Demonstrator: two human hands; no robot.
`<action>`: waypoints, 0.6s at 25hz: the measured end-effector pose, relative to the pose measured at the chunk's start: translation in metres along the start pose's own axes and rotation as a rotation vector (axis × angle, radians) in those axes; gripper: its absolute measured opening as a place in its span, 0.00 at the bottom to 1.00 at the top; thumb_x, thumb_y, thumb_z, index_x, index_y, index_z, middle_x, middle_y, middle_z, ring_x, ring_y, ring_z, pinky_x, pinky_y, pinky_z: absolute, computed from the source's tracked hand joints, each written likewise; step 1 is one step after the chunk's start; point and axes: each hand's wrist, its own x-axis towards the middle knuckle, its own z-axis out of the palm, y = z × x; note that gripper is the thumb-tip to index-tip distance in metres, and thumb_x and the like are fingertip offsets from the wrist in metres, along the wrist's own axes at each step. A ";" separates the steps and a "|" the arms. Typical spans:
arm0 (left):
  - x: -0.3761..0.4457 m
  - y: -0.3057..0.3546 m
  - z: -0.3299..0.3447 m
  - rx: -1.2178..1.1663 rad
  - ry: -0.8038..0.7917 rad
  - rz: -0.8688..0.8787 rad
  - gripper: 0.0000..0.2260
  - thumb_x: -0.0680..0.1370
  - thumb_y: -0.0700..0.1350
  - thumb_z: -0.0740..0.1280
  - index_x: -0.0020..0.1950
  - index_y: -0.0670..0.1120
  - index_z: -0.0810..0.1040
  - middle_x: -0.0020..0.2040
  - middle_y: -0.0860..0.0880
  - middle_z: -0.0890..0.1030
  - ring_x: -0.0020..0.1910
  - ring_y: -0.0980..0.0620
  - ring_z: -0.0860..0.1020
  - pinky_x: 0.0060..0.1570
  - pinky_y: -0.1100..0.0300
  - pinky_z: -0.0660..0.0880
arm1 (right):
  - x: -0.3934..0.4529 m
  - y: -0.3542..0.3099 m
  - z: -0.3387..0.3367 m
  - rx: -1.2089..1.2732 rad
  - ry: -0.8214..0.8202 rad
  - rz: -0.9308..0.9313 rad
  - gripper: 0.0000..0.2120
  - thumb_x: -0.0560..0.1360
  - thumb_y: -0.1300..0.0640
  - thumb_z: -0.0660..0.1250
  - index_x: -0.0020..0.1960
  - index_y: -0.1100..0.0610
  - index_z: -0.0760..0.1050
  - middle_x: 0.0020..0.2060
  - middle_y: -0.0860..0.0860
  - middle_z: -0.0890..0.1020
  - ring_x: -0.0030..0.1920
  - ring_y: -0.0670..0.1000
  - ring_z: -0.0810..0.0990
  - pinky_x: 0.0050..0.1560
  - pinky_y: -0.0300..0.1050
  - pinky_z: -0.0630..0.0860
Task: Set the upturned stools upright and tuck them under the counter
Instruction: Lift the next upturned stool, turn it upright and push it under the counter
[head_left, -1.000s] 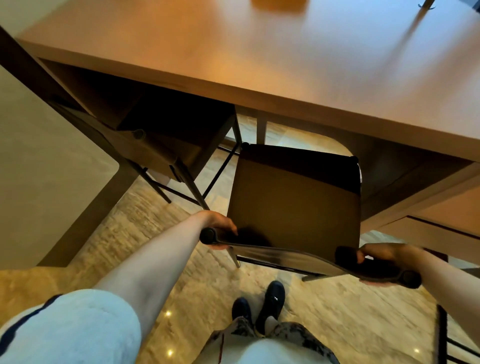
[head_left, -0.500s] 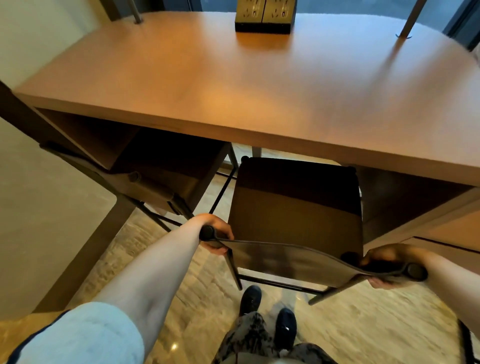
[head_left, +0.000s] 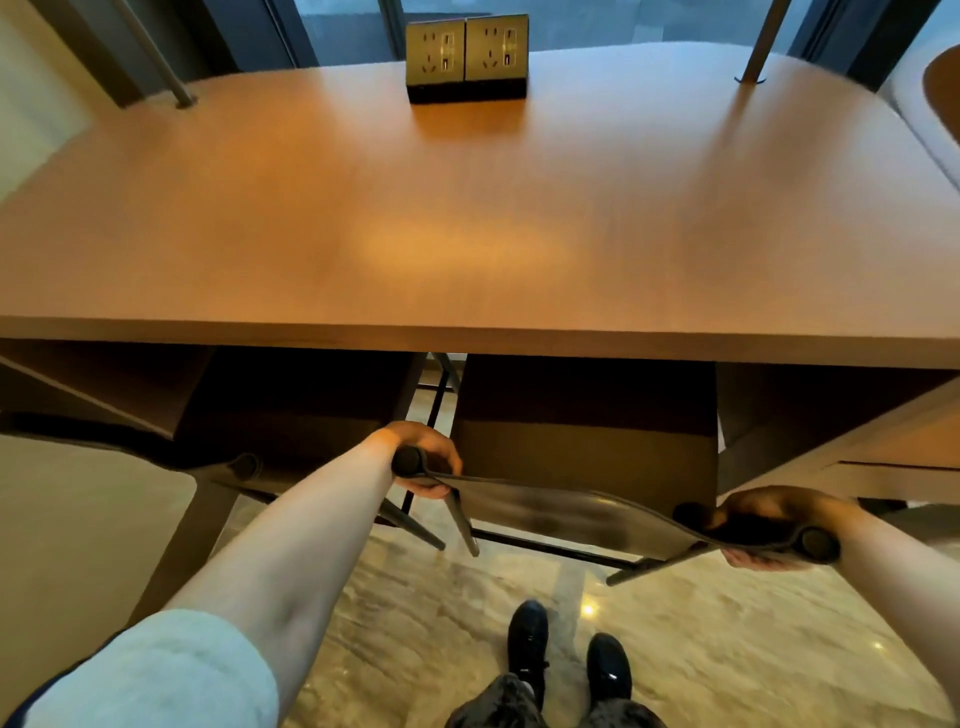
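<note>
1. The worktop (head_left: 467, 218) now fills most of what I see; a second ago only its near edge did, so the person has straightened up and closed in on it.
2. The stool (head_left: 582, 452) stands upright, its seat pushed further under that edge, with the far half in shadow.
3. Left hand (head_left: 426, 460) and right hand (head_left: 763, 527) still grip the low backrest's two ends.
4. I'd judge only a last short push remains.
</note>
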 end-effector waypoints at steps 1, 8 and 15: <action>-0.002 0.004 -0.005 0.005 0.011 0.012 0.06 0.77 0.38 0.68 0.49 0.36 0.77 0.38 0.40 0.80 0.29 0.47 0.82 0.30 0.58 0.82 | 0.003 -0.001 0.001 0.017 -0.019 0.010 0.04 0.81 0.64 0.61 0.50 0.65 0.73 0.40 0.59 0.77 0.38 0.55 0.75 0.25 0.41 0.78; 0.004 0.014 -0.016 0.017 0.018 0.070 0.05 0.78 0.37 0.67 0.52 0.37 0.75 0.41 0.41 0.77 0.29 0.48 0.81 0.32 0.60 0.82 | 0.014 -0.013 0.004 0.067 -0.036 0.032 0.05 0.82 0.63 0.60 0.54 0.64 0.73 0.42 0.58 0.77 0.39 0.55 0.77 0.28 0.42 0.80; 0.013 0.011 -0.019 -0.040 0.019 0.108 0.05 0.78 0.37 0.66 0.52 0.37 0.75 0.42 0.40 0.77 0.33 0.48 0.80 0.33 0.60 0.82 | 0.012 -0.013 0.002 0.380 -0.122 0.181 0.09 0.79 0.63 0.63 0.58 0.65 0.72 0.44 0.63 0.77 0.40 0.59 0.79 0.37 0.50 0.81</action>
